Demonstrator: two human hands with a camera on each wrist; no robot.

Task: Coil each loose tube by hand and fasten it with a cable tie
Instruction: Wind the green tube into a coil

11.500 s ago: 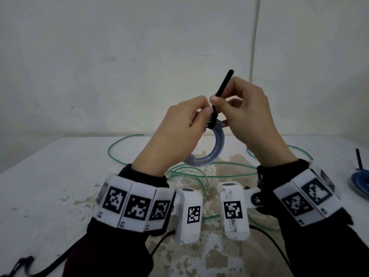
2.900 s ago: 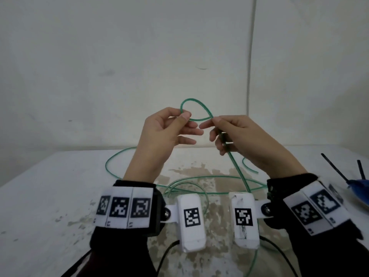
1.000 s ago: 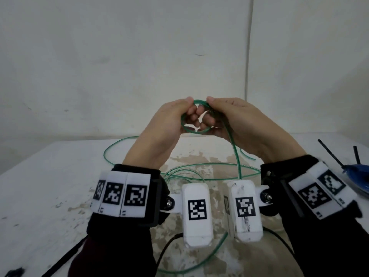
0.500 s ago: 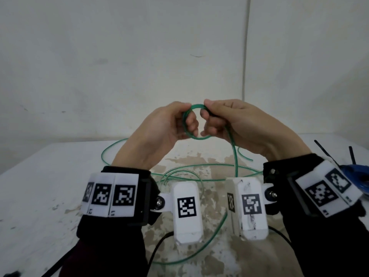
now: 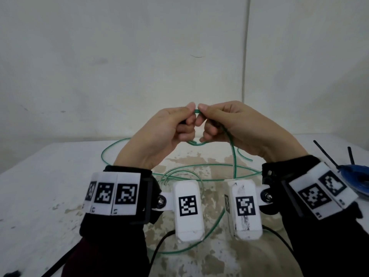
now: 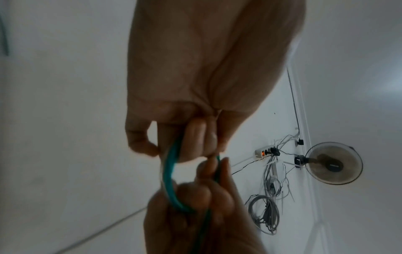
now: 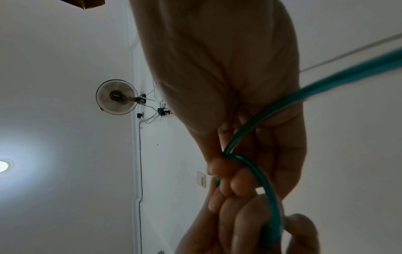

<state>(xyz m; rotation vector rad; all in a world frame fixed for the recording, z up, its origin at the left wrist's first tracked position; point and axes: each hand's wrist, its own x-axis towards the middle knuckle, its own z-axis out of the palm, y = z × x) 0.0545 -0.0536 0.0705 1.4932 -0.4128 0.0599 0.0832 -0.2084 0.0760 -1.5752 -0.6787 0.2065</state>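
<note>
White stained surface w/ loose green tube; both hands, left & right, pinch its small coil at 12 o'clock.

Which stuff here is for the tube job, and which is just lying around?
For the job:
- green tube, its small loop held by both
- left hand
- right hand
- black cable ties, far right

Just lying about:
- wall fan
- grey cable bundle
- light switch

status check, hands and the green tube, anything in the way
Both hands, left and right, pinching a small loop of green tube above the table. Most tube uncoiled on table. Nothing in the way.
</note>
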